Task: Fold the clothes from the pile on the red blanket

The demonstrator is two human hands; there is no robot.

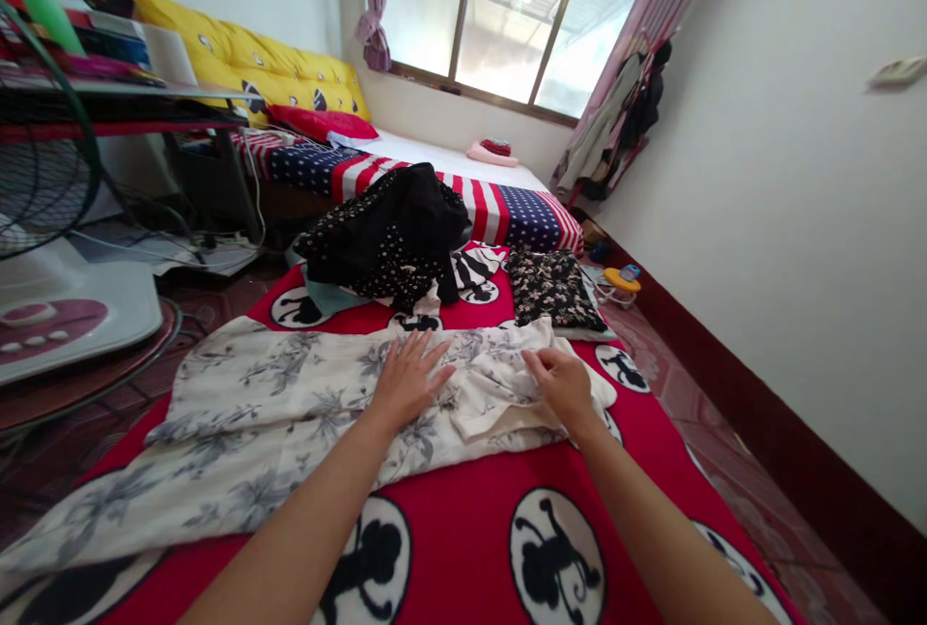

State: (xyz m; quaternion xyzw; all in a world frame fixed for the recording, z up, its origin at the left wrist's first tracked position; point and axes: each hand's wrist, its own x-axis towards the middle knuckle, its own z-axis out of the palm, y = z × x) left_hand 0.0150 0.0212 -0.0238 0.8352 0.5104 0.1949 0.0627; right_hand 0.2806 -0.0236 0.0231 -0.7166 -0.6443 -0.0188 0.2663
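A long white garment with a grey floral print, which looks like a dress point(275, 412), lies spread across a red blanket point(463, 528). Its right end is partly folded over, with a sleeve-like piece on top. My left hand point(407, 382) rests flat on the middle of the cloth, fingers apart. At the right end, my right hand point(563, 383) is closed, with its fingertips pinching the folded fabric. Beyond the dress are a heap of black and dotted clothes point(398, 239) and a folded black floral garment point(554, 292) on a small stack.
A bed with a stars-and-stripes cover point(492, 210) stands by the window. To the left are a fan point(72, 316) and a cluttered desk point(130, 94). A white wall point(782, 200) runs along the right. Clothes point(615, 123) hang near the curtain.
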